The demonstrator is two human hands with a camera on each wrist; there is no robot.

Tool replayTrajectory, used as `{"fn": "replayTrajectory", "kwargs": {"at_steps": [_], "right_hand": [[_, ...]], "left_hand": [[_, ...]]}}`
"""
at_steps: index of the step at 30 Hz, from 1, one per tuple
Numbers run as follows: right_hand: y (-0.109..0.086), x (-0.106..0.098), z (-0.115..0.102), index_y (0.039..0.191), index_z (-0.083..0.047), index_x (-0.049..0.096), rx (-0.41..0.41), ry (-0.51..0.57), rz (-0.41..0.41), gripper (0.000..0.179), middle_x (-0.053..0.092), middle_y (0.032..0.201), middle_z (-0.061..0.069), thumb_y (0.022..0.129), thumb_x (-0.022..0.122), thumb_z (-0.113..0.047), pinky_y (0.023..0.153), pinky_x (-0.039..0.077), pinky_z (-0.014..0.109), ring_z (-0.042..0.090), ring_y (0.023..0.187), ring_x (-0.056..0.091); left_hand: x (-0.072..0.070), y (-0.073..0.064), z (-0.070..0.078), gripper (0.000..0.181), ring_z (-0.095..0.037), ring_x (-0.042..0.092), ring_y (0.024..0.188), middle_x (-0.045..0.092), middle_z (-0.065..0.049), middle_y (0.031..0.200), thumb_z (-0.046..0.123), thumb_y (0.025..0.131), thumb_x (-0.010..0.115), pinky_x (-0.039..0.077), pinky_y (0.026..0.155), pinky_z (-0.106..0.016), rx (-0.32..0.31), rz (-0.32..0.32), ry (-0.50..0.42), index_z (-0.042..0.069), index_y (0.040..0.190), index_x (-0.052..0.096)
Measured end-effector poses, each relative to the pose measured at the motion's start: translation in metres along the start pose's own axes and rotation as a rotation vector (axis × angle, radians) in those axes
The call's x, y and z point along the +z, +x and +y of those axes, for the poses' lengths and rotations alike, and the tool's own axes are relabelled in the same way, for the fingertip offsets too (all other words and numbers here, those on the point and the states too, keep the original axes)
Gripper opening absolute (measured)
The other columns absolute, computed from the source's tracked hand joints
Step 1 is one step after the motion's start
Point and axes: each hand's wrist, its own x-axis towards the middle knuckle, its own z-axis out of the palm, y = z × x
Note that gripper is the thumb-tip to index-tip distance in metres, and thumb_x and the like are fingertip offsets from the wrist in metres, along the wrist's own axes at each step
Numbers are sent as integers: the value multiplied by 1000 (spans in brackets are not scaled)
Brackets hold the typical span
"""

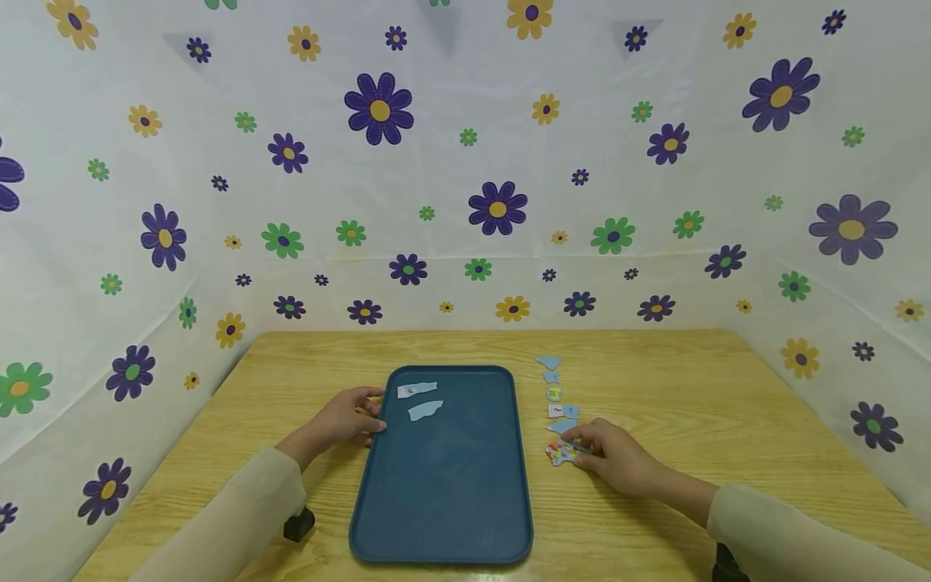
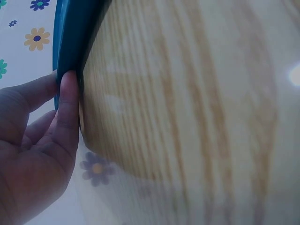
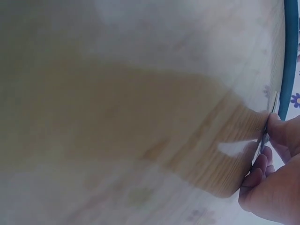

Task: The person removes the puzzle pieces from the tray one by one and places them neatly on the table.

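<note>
A dark blue tray [image 1: 451, 485] lies on the table, its left rim gripped by my left hand [image 1: 349, 418]. The left wrist view shows the thumb and fingers [image 2: 69, 101] on either side of that rim. Two flat, light blue, irregular pieces sit at the tray's upper left: one piece with a whitish end [image 1: 418, 390] and a plain one [image 1: 425, 410]. Right of the tray, my right hand [image 1: 618, 457] pinches a flat multicoloured piece [image 1: 562, 453] at the table surface. Its fingers partly hide the piece; the right wrist view shows only a thin edge.
A column of several flat pieces runs away from my right hand: a light blue piece [image 1: 562, 425], a white-and-blue piece [image 1: 562, 411], a small yellow-green piece [image 1: 554, 394], and blue pieces [image 1: 549, 363] farthest back. Flower-printed cloth [image 1: 451, 162] encloses the wooden table [image 1: 640, 364].
</note>
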Motion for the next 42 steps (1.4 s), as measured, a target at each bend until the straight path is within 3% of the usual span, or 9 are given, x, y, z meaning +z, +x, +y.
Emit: {"fn": "replayTrajectory", "kwargs": {"at_steps": [18,29,42], "right_hand": [[0,0,-2,118,-4,68,0,-8,-4,29,46,84,0,89,69,-6,60,36,26,14,71,39],[1,-2,-7,117,-6,68,62,16,-6,28,47,87,2,89,69,-6,62,37,27,18,73,41],[7,-9,-14,121,-2,65,32,42,42,32,51,90,5,89,68,-2,60,39,26,18,75,42]], "left_hand": [[-1,2,-1,61,-23,58,71,52,-15,99,-6,86,69,56,61,-35,6,-3,-5,-1,142,43],[-1,0,1,61,-23,58,71,52,-15,99,-7,86,68,56,60,-35,2,0,-9,-1,142,44],[-1,0,1,62,-23,58,71,52,-15,99,-5,86,69,56,61,-34,3,-12,-5,-1,142,43]]}}
